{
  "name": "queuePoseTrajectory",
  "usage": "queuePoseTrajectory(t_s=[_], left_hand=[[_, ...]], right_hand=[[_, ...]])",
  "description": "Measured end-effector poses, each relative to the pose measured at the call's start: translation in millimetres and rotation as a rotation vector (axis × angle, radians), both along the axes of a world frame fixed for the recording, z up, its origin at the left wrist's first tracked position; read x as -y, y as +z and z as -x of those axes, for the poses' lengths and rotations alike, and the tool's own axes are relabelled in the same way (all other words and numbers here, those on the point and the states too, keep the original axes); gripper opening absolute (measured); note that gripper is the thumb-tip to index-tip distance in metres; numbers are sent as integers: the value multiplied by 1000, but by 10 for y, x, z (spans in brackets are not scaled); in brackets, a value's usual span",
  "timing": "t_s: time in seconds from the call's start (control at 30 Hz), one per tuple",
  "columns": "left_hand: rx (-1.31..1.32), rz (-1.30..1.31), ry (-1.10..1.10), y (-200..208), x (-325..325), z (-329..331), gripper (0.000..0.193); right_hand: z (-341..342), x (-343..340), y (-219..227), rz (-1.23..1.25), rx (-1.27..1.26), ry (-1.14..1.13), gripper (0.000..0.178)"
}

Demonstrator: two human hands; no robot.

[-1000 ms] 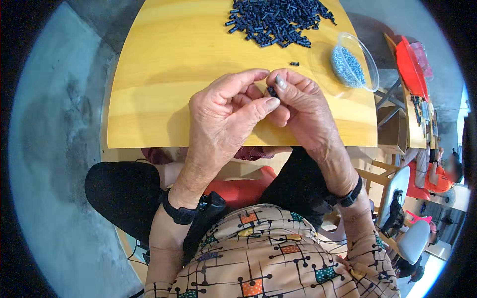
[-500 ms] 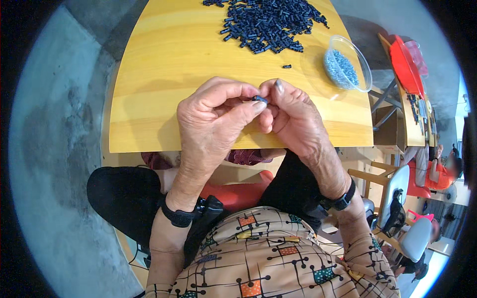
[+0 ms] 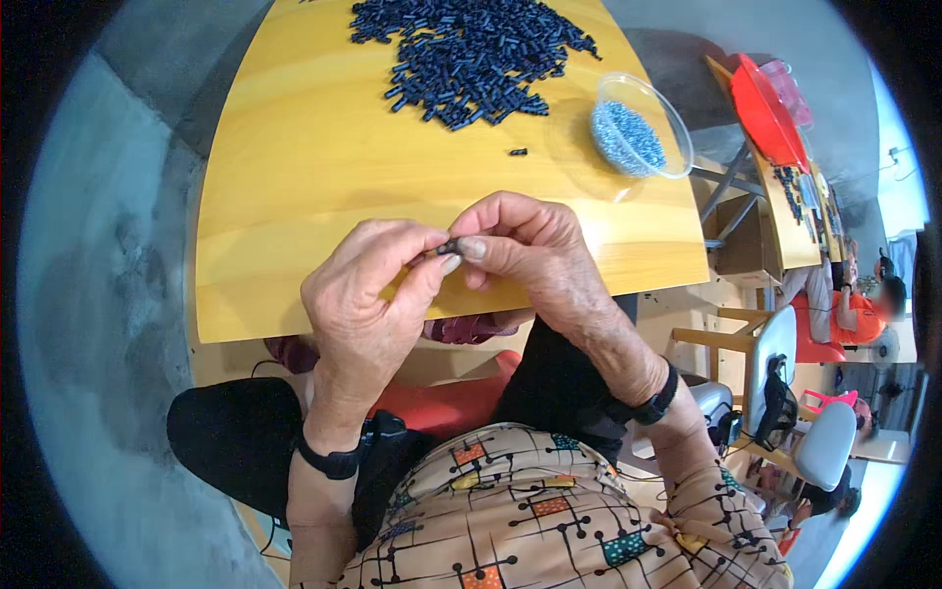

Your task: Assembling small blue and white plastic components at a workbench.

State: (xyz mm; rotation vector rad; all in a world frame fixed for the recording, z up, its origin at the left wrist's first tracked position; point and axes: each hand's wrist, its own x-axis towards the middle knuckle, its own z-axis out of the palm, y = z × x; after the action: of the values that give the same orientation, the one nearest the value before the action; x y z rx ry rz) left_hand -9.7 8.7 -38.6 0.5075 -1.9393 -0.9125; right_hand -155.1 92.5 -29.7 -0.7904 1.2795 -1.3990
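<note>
Above the near part of the table, a small black plastic part (image 3: 448, 247) sits between my two hands, mostly covered by fingertips. My left hand (image 3: 363, 285) pinches one end of it with thumb and forefinger. My right hand (image 3: 545, 257) has its thumb and forefinger closed at the other end, the remaining fingers curled beneath. Whether a second tiny piece is in the right fingertips cannot be made out. A single black part (image 3: 518, 152) lies beyond my hands. Farther off is a big pile of similar short, tubular black parts (image 3: 471, 64).
A clear round plastic tub (image 3: 677, 147) of small, shiny bluish-silver pieces stands at the table's right. The yellow wooden table (image 3: 294, 196) ends just in front of my lap. Rightward are a red basin (image 3: 765, 113) on another table, chairs (image 3: 775, 363) and a seated person (image 3: 859, 314).
My right thumb has come down against the forefinger at the part's end; before, it pointed up, away from it. The view has shifted, so table and pile appear farther left.
</note>
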Motion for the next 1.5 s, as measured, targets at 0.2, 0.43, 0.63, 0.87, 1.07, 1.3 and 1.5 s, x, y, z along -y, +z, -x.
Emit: queuePoseTrajectory(t_s=[0.2, 0.43, 0.63, 0.87, 1.07, 1.3, 1.5], left_hand=[[-26, -3, -54, 24, -28, 35, 17], [-40, -187, -67, -15, -64, 27, 18], [-105, -287, -129, -12, -4, 15, 16], [-246, -670, -193, -2, -52, -19, 12], [-333, -856, -249, -49, -10, 15, 15], [-553, -1231, -468, -89, 90, -114, 22], [-619, -1304, -546, -39, 48, -110, 22]], right_hand=[[75, -52, 11, -11, 72, 11, 7], [57, -38, 76, 21, -269, -119, 6], [667, 151, -13, 218, -1377, -385, 15], [775, 301, -216, 158, -1471, -312, 9], [802, 294, -266, 205, -1520, -371, 7], [188, 39, 149, 115, -300, -235, 13], [-251, -42, 255, 187, 7, -210, 13]])
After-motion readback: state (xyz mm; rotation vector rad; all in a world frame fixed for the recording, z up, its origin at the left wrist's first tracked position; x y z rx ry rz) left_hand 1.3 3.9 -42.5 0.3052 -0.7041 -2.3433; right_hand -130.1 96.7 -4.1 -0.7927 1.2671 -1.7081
